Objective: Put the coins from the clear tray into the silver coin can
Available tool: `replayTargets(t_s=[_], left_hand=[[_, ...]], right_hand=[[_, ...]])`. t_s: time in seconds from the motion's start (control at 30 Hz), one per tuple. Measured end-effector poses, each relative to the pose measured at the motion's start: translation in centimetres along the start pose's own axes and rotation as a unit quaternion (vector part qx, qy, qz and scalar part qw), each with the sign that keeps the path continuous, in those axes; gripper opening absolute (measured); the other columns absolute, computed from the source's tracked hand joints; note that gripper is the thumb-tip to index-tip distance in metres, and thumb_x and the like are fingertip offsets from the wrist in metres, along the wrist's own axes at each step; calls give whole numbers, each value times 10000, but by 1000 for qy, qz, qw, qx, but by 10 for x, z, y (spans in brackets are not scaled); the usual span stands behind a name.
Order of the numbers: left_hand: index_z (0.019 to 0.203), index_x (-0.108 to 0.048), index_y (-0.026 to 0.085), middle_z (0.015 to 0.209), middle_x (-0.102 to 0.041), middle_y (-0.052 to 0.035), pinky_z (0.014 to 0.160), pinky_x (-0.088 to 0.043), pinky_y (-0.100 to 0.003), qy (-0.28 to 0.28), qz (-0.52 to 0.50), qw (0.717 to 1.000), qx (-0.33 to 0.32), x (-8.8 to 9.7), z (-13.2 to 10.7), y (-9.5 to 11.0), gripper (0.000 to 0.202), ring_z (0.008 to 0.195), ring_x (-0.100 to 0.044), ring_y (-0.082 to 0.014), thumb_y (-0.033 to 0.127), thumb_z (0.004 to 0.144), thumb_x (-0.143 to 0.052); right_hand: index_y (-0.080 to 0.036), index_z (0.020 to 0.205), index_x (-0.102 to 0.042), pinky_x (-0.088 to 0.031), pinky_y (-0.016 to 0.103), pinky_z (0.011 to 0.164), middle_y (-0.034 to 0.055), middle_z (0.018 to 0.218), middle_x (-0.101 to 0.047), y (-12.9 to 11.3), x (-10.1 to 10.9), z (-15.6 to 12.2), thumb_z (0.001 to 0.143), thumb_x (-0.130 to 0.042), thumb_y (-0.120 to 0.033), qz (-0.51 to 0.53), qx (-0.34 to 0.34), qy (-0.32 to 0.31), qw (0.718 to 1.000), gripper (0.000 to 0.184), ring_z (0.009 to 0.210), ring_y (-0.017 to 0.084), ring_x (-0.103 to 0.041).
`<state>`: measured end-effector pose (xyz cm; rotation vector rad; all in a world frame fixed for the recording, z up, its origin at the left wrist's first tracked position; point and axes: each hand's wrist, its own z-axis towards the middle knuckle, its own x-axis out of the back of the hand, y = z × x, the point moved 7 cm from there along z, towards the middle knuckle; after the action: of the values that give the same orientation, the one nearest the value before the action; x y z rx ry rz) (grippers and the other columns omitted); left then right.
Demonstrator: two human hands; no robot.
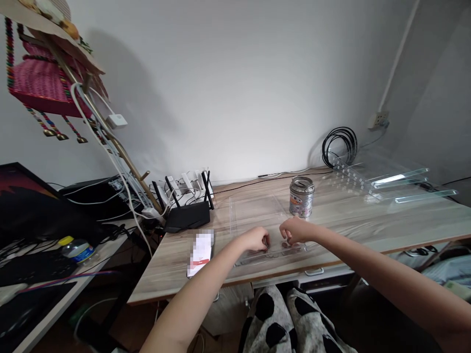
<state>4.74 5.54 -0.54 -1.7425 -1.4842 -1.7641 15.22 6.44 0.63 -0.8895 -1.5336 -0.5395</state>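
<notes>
My left hand (256, 239) and my right hand (292, 229) rest close together at the near end of a clear plastic tray (257, 212) on the wooden desk (172, 264). Both hands have their fingers curled down into the tray, over small dark pieces that look like coins (275, 253). What the fingers pinch is too small to make out. A metal tin (301, 196) with a slot in its lid stands just beyond my right hand.
A black router (186, 215) and a power strip with chargers sit at the back left. A card or phone (200, 253) lies left of my hands. Clear acrylic pieces (386, 181) and a cable coil (339, 145) occupy the right. A water bottle (78, 250) lies on the lower left desk.
</notes>
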Motion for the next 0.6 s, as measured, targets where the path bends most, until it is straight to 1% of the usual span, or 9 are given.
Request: replayTargets(t_s=[0.1,0.17,0.23,0.3,0.33,0.43,0.53,0.6], left_hand=[[698,-617,136,541,-557,4,445,-342,-201,-24,-16,999,26,-3,1,-4,147,425,-456,-85,117,565,-558],[707,-612,132,536,-548,9,430,-342,-203,-31,-32,999,28,-5,0,-6,150,396,-448,-80,125,574,-542],[704,-606,130,546,-542,12,422,-340,-200,-17,-44,999,18,-5,-1,-8,144,398,-447,-77,144,574,-546],[702,-602,125,559,-539,12,427,-343,-190,0,-66,998,6,-4,-3,-10,139,430,-455,-76,175,579,-560],[711,-601,123,569,-539,12,433,-345,-184,0,-81,997,0,-5,-4,-10,147,449,-459,-74,191,586,-565],[798,-602,124,603,-544,14,445,-342,-169,-28,-102,994,-24,-9,-6,-6,219,486,-460,-69,179,589,-568],[915,-588,144,592,-530,30,447,-328,-163,-58,-69,995,-49,-12,-6,0,363,495,-454,-70,111,555,-564],[933,-585,155,574,-511,40,452,-323,-164,-74,-40,994,-66,-13,-4,5,400,503,-449,-74,99,537,-570]], right_hand=[[-235,802,-616,-330,278,684,-35,640,-630,-4,-3,-3,514,-564,-129,24,26,-25,999,311,689,157,-560],[-236,799,-624,-332,275,689,-34,642,-629,-5,-6,-4,520,-538,-115,27,31,-42,998,316,686,150,-556],[-224,772,-639,-337,257,664,-27,665,-632,-6,-8,-4,526,-521,-120,36,33,-63,997,292,661,138,-550],[-209,749,-651,-338,230,610,-16,686,-635,-5,-12,-3,528,-522,-135,50,34,-82,995,266,623,125,-539],[-202,746,-655,-335,219,580,-11,692,-635,-4,-13,-2,525,-528,-145,55,33,-86,994,261,609,120,-533],[-181,743,-659,-320,203,513,3,688,-632,1,-16,2,513,-561,-182,66,32,-91,993,250,583,117,-516],[-155,718,-656,-317,197,479,12,669,-626,4,-20,6,500,-589,-213,91,43,-117,988,236,560,113,-506],[-146,708,-653,-321,193,473,11,651,-620,6,-22,8,493,-598,-217,106,46,-135,984,233,548,109,-502]])
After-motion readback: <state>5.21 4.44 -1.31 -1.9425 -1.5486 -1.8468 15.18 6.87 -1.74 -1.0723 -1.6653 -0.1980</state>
